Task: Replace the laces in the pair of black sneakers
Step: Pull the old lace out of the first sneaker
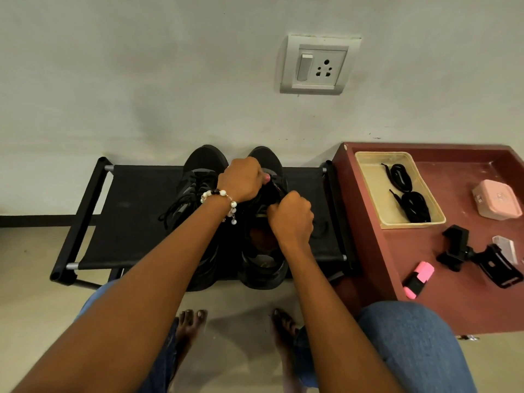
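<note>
Black fabric rack [136, 211] against grey wall [141, 80]

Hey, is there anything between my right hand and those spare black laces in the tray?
Nothing visible blocks the way. Your right hand is on the right sneaker on the black rack, and the spare laces lie uncovered in the open beige tray on the red table to its right. Only the tray's low wall lies between.

Both hands [241, 180] [290, 217] gripping the right black sneaker's [265, 268] laces
</note>
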Motion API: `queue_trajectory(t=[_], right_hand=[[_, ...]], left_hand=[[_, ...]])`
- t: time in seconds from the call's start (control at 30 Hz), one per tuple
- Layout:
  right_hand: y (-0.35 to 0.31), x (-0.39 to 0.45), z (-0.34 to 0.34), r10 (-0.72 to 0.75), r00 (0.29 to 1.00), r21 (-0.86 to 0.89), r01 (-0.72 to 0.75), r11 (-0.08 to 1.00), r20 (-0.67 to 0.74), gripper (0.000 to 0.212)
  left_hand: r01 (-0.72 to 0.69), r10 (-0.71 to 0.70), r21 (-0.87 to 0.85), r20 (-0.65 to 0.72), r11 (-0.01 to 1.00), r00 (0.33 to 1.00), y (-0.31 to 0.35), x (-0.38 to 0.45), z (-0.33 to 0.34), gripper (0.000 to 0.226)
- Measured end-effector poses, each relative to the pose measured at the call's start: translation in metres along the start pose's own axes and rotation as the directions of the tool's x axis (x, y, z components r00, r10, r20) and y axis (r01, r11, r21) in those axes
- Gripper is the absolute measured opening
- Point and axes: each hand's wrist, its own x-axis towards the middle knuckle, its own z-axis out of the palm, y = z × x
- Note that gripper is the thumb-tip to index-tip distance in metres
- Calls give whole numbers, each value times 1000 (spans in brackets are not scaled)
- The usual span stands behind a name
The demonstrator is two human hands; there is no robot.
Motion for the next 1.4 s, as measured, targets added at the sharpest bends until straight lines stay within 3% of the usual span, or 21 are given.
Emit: queue_trajectory(t=[0.1, 0.17, 0.2, 0.27, 0.33, 0.4, 0.43, 0.47, 0.5, 0.53, 0.57, 0.6, 0.63, 0.73, 0.93, 1.03, 1.13, 1.2, 1.27, 1.33, 1.4], right_hand=[[-1, 0, 0, 9, 1000, 10, -9, 1000, -5, 27], [-1, 0, 0, 19, 1000, 20, -19, 1000, -11, 26], [-1, 0, 0, 22, 1000, 20, -21, 1000, -10, 25], [0, 0, 0, 22, 1000, 19, -22, 1000, -8, 24], [0, 0, 0, 16, 1000, 18, -16, 1000, -6, 23], [0, -1, 0, 15, 1000, 16, -15, 1000, -5, 23], [0, -1, 0, 18, 1000, 16, -18, 1000, -2, 22], [0, 0, 0, 22, 1000, 16, -22, 1000, 1, 22], [0, 0, 0, 26, 1000, 16, -26, 1000, 2, 22], [0, 0, 0, 29, 1000, 14, -29, 999, 4, 23], [0, 0, 0, 30, 1000, 13, -30, 999, 4, 23], [-1, 0, 0, 29, 1000, 11, -29, 1000, 5, 24], [-1, 0, 0, 25, 1000, 7, -25, 1000, 7, 25], [-1, -1, 1, 19, 1000, -7, -19, 1000, 13, 25], [-3, -2, -1, 32, 999, -16, -32, 999, 18, 23], [-3, -2, -1, 29, 999, -13, -28, 1000, 20, 25], [-2, -2, -1, 24, 1000, 9, -24, 1000, 17, 28], [-2, -3, -2, 32, 999, 9, -32, 999, 16, 28], [-3, -2, -2, 39, 999, 8, -39, 999, 18, 27], [-4, -3, -2, 37, 999, 13, -37, 999, 20, 26], [-4, -3, -3, 33, 999, 13, -33, 999, 22, 26]], left_hand=[[56, -52, -253, 25, 966, 998, 1, -6, -9, 25], [114, -118, -519, 25, 847, 993, 3, -9, -19, 26], [140, -160, -678, 33, 722, 987, 5, -10, -24, 27], [105, -195, -936, 39, 337, 980, 7, -13, -38, 30], [-9, -192, -1000, -9, -1, 981, 7, -13, -50, 32], [-69, -192, -988, -41, -139, 980, 9, -14, -54, 33], [-65, -198, -989, -38, -130, 979, 8, -14, -52, 32], [-53, -196, -998, -44, -42, 980, 8, -14, -48, 30], [-46, -189, -986, -77, 161, 979, 8, -15, -44, 28], [-53, -161, -897, -136, 440, 978, 7, -15, -39, 26], [-85, -94, -711, -208, 698, 974, 6, -14, -34, 22], [-129, 5, -490, -247, 862, 969, 4, -13, -28, 19], [-155, 90, -290, -228, 944, 970, 3, -13, -21, 18], [-121, 130, 81, -119, 989, 984, 2, -12, -1, 19], [-49, 160, 387, -262, 921, 952, 16, -16, 18, 15], [-53, 118, 261, -242, 964, 963, 6, -6, 14, 22], [3, -45, -235, -175, 972, 983, -2, -2, -2, 17], [84, -165, -567, -94, 820, 982, -1, -6, -17, 12], [62, -186, -850, -43, 523, 982, 1, -12, -31, 17], [0, -172, -982, -33, 188, 985, 4, -16, -41, 24], [-33, -217, -995, -11, -97, 976, 5, -15, -45, 24]])
